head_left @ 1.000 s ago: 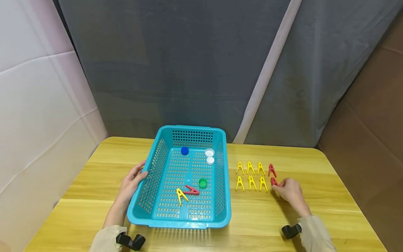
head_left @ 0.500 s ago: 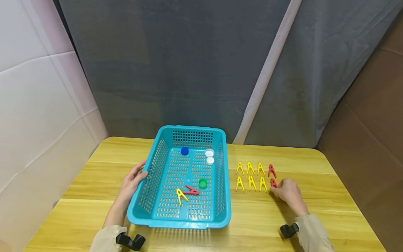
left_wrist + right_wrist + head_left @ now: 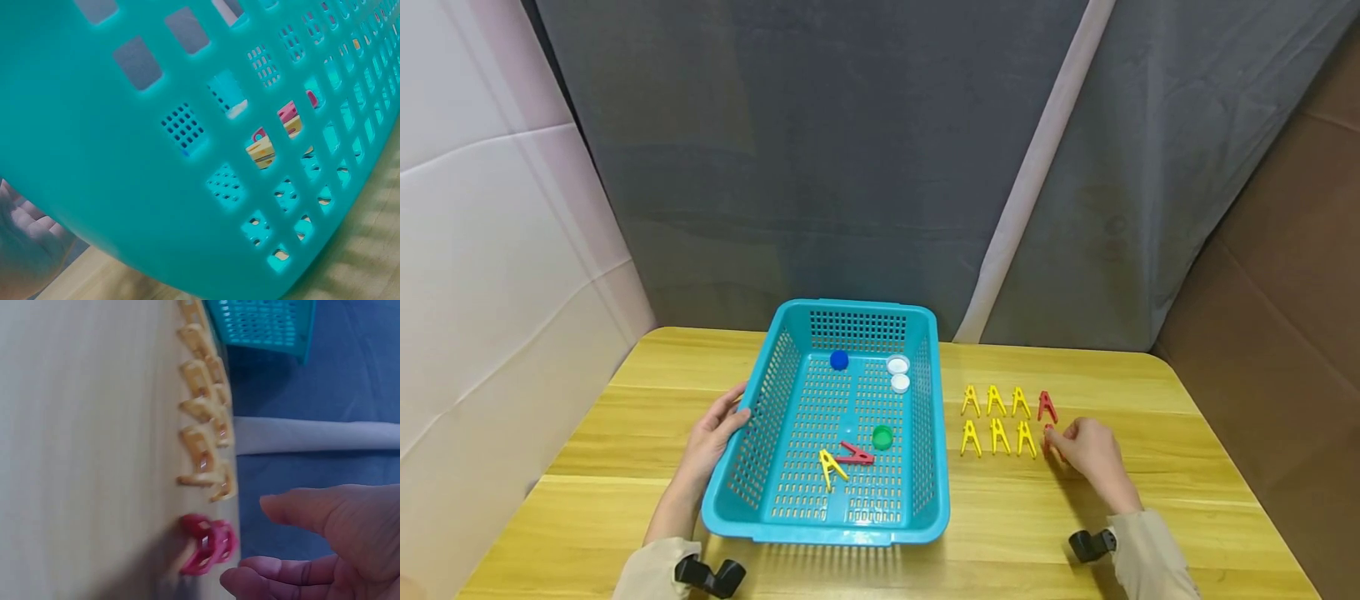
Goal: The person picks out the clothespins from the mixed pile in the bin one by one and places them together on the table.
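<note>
My left hand grips the left side of a turquoise plastic basket, thumb over the rim. On the basket floor lie a yellow clothespin, a red clothespin, a green cap, a blue cap and two white caps. My right hand is at the nearer of two red clothespins on the table, partly covering it in the head view. In the right wrist view thumb and fingers are spread beside it, holding nothing. The farther red clothespin lies just behind.
Two short rows of yellow clothespins lie left of the red ones, between them and the basket. The wooden table ends at a grey curtain behind. A white wall and a brown wall flank it.
My right hand has shifted slightly around the nearer red clothespin, and less of that clothespin shows now. The left hand and the basket have stayed in place.
</note>
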`<state>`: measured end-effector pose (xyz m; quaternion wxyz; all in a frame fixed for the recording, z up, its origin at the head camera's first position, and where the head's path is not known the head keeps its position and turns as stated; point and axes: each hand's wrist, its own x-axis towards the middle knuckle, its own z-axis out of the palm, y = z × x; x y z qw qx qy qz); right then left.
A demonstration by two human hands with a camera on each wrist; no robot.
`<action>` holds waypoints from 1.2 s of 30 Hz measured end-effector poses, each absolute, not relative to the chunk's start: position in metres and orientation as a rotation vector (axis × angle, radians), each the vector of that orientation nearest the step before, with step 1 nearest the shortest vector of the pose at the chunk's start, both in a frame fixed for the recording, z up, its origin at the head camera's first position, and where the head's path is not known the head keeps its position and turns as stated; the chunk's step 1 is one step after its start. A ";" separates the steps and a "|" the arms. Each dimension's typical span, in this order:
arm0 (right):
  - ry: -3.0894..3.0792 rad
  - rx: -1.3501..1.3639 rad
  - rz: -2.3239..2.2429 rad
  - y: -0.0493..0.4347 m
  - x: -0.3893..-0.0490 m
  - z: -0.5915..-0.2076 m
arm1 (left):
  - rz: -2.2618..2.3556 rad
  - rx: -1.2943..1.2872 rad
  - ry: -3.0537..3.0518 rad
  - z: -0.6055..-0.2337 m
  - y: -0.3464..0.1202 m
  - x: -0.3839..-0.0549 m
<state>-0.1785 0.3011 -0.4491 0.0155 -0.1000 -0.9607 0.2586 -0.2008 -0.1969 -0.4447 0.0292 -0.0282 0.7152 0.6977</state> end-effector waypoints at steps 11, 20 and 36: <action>-2.860 -0.170 0.823 0.276 -0.187 -0.421 | 2.175 -0.067 2.185 -0.446 -0.198 -0.201; -2.828 -0.087 0.881 0.244 -0.203 -0.394 | 2.167 -0.068 2.195 -0.446 -0.197 -0.201; -2.733 0.197 1.023 0.170 -0.227 -0.358 | 2.158 -0.078 2.200 -0.446 -0.197 -0.202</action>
